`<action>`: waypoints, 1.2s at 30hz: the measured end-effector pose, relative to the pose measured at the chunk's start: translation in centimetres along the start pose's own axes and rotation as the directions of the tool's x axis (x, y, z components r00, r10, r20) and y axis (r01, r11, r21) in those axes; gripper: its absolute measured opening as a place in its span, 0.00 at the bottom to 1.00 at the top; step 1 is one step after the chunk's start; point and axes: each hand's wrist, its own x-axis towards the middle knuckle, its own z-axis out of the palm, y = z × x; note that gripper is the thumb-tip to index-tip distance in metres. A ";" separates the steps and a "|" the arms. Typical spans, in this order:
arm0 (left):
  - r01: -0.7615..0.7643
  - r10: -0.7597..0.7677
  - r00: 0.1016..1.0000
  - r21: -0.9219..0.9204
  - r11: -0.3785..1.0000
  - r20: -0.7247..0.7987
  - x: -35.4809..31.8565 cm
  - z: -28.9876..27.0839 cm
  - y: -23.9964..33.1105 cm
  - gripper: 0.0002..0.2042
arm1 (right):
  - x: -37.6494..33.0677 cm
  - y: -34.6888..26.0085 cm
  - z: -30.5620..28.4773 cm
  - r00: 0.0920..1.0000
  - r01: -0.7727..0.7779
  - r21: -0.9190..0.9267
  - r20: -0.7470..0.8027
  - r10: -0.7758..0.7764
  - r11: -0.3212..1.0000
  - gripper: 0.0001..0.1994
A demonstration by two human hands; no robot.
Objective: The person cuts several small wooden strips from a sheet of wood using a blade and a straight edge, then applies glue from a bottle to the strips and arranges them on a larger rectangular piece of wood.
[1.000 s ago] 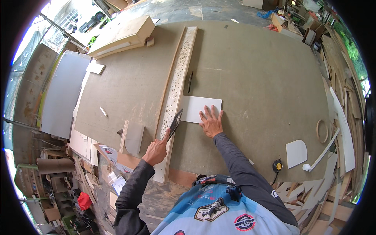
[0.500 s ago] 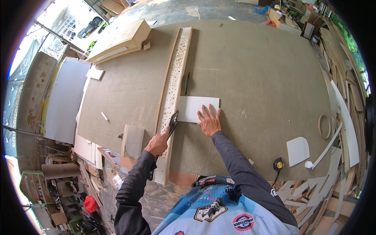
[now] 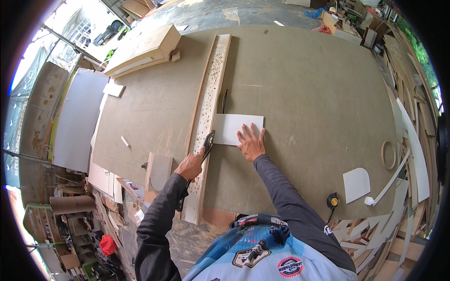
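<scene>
Lettering and a round, red-edged badge (image 3: 290,267) on the blue shirt (image 3: 211,264). Long, pale board (image 3: 210,93), straight and densely speckled, across a dull brown, scuffed table (image 3: 309,93). Smooth white panel (image 3: 229,126), rectangular, flat on the table just beside the board's right edge. Left hand (image 3: 189,166) clamped round a long black tool (image 3: 207,143), tip near the panel's corner; right hand (image 3: 251,145) pressed flat on the panel, fingers apart.
</scene>
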 end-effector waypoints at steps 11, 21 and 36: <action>-0.054 0.054 0.998 0.012 0.998 -0.037 1.7 -0.5 -0.7 0.39 | 1.2 0.5 -0.5 1.000 0.000 -0.011 0.009 0.000 1.000 0.30; -0.090 0.099 0.990 0.084 0.992 -0.103 4.8 -1.6 -0.7 0.38 | 4.0 1.9 -0.5 0.998 0.002 -0.010 -0.064 -0.003 1.000 0.30; 0.045 -0.045 0.998 -0.009 0.999 -0.046 8.0 -5.1 2.8 0.37 | 8.1 4.4 -1.6 0.999 -0.014 -0.053 -0.037 0.012 0.999 0.30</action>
